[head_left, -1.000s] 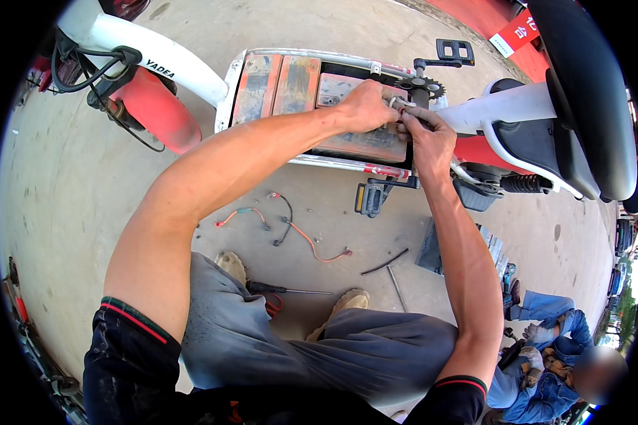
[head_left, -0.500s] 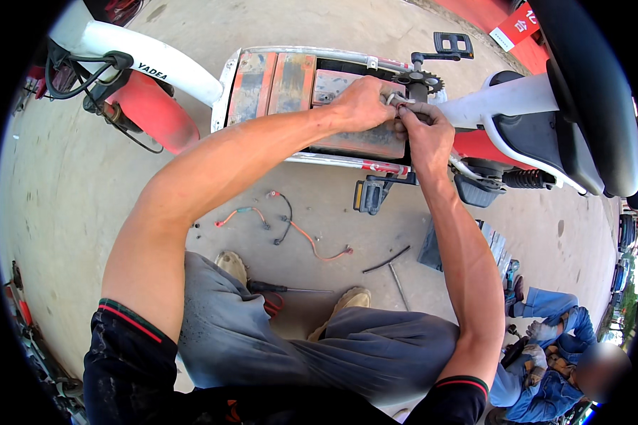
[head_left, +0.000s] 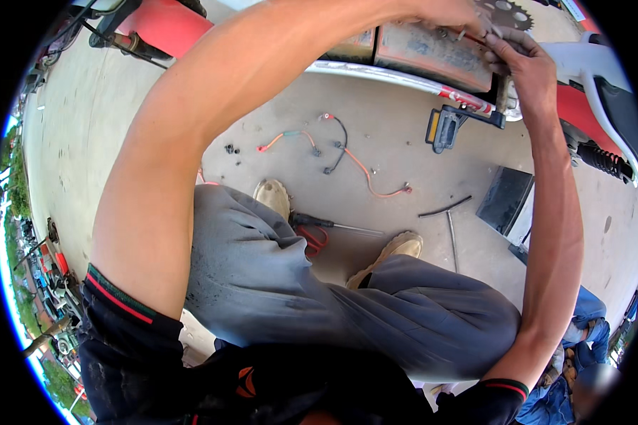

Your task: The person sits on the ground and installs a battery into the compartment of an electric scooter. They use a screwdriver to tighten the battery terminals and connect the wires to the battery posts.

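Observation:
At the top of the view, my left hand (head_left: 459, 15) reaches over a dusty battery (head_left: 432, 60) set in the frame of a white and red electric bike. Its fingers are pinched together close to my right fingertips. My right hand (head_left: 526, 58) comes up from the right, thumb and fingers also closed at that spot, by the battery's right end. Something small lies between the fingertips, too hidden to name. Just behind the hands is a toothed chainring (head_left: 514, 15). A silver frame rail (head_left: 397, 78) runs along the battery's near side, with a pedal (head_left: 445, 129) below it.
On the concrete lie an orange cable (head_left: 372, 180), a black cable (head_left: 344, 134), a shorter orange cable (head_left: 280, 138), a screwdriver (head_left: 347, 228), a red-handled tool (head_left: 312, 242) and a T-handle wrench (head_left: 451, 237). A dark box (head_left: 505, 200) stands at right; another person (head_left: 581, 354) is beyond my right arm.
The view has tilted down and shifted left, so bike and hands sit higher and farther right in the picture. Both hands are still together at the battery's right end.

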A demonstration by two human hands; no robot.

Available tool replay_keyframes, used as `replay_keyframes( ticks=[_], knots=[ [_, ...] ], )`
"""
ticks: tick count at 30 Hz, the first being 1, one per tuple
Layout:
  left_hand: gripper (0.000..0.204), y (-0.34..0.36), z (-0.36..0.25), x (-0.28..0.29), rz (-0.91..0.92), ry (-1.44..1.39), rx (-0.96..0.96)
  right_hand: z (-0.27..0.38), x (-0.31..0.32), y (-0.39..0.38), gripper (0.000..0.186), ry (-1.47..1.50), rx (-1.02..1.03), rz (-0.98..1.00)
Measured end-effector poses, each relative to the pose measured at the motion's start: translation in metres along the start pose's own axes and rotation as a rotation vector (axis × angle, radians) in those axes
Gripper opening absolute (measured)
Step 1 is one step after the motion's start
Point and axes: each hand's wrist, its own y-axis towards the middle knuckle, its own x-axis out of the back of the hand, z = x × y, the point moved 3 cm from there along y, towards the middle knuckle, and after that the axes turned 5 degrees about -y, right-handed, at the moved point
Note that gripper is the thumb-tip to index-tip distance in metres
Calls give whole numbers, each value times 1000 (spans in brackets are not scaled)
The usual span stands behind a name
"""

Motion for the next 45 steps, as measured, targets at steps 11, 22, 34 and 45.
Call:
replay_keyframes(
  ticks=[11,22,34,45],
  knots=[
    [20,21,4,-6,-126,-150,143,11,-66,-180,23,93,-118,834],
    [28,3,-3,-14,-117,-137,217,-207,-291,-341,56,-297,420,881],
    [21,14,-6,-7,6,-115,348,-111,-169,-254,39,-72,236,966],
    [21,15,1,-4,91,-265,322,196,52,-122,38,-113,327,-114]
  ],
)
